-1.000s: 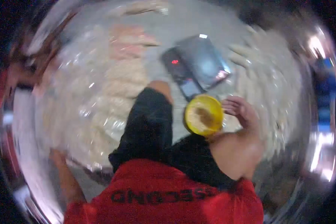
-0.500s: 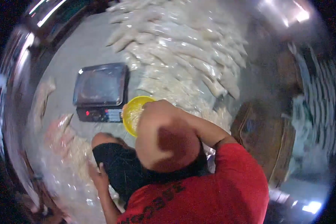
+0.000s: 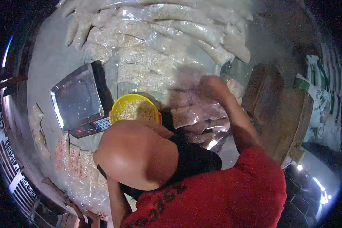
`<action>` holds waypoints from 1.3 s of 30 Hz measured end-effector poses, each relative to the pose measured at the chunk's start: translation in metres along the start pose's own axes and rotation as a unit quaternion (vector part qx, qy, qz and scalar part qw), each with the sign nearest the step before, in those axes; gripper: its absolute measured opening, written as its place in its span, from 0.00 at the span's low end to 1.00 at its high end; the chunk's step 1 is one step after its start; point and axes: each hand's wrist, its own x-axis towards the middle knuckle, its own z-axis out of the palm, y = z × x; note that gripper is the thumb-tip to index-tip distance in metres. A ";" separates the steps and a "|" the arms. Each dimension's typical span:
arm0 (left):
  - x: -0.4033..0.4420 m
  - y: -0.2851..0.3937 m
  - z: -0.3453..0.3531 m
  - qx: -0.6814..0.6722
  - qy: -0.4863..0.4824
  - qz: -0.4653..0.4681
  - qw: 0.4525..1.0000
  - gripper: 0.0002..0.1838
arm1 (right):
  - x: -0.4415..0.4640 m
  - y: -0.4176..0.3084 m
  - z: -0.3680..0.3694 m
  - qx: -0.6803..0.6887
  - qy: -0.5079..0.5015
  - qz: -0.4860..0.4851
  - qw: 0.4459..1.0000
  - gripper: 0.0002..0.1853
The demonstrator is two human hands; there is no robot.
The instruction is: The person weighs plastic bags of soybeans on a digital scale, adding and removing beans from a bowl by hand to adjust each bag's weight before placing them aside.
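Observation:
My right hand (image 3: 213,86) is blurred, held over filled clear plastic bags (image 3: 199,114) to the right of the yellow bowl; whether it holds anything is unclear. Pale grains or chips fill part of the yellow bowl (image 3: 135,110), which stands beyond my bent leg (image 3: 135,155). My left forearm runs up behind that leg, and the hand itself is hidden. Left of the bowl is a digital scale (image 3: 78,100) with a bare metal pan, a keypad and a red display. A small patch of skin shows at the bowl's left edge; its owner is unclear.
Many filled clear bags (image 3: 152,30) lie across the floor ahead. More bags (image 3: 78,163) lie at the lower left, some with red print. Brown sacks (image 3: 281,114) and white-green sacks (image 3: 319,98) are at the right. Another person's limbs (image 3: 78,211) show at the lower left.
My right hand has left the bowl and moved right over the bags. My left hand has gone out of sight behind my leg. The view has shifted, and the scale appears farther left.

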 end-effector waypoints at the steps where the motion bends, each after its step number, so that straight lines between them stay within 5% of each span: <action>1: 0.007 0.008 -0.006 -0.018 -0.024 0.006 1.000 0.35 | -0.005 -0.004 0.008 0.008 -0.018 -0.048 0.999 0.17; 2: 0.014 0.016 -0.010 -0.041 -0.048 0.012 0.998 0.34 | -0.008 -0.028 -0.002 -0.044 -0.121 -0.018 0.991 0.14; 7: 0.045 0.057 -0.020 -0.126 -0.130 0.048 0.982 0.33 | -0.059 -0.019 0.026 -0.029 -0.161 0.049 0.985 0.14; 12: 0.059 0.082 -0.016 -0.170 -0.159 0.087 0.969 0.32 | -0.103 -0.016 0.047 -0.100 -0.033 0.038 0.994 0.23; 16: 0.059 0.094 -0.014 -0.190 -0.163 0.101 0.963 0.32 | -0.130 -0.010 0.064 -0.015 0.144 -0.014 0.989 0.15; 18: 0.059 0.099 -0.013 -0.197 -0.164 0.109 0.960 0.31 | -0.129 -0.005 0.067 0.078 -0.112 0.184 0.973 0.22; 22: 0.052 0.097 -0.016 -0.204 -0.165 0.105 0.959 0.31 | -0.135 -0.014 0.080 0.112 -0.002 0.192 0.975 0.22; 28: 0.031 0.068 -0.011 -0.224 -0.162 0.043 0.960 0.30 | -0.136 -0.020 0.071 0.127 0.210 0.035 0.969 0.14; 32: 0.020 0.048 0.001 -0.236 -0.159 0.006 0.959 0.29 | -0.117 -0.036 0.036 0.176 0.105 -0.003 0.979 0.12; 39: 0.017 0.034 0.012 -0.233 -0.172 -0.002 0.957 0.29 | -0.081 -0.141 -0.079 0.087 0.058 -0.293 0.950 0.12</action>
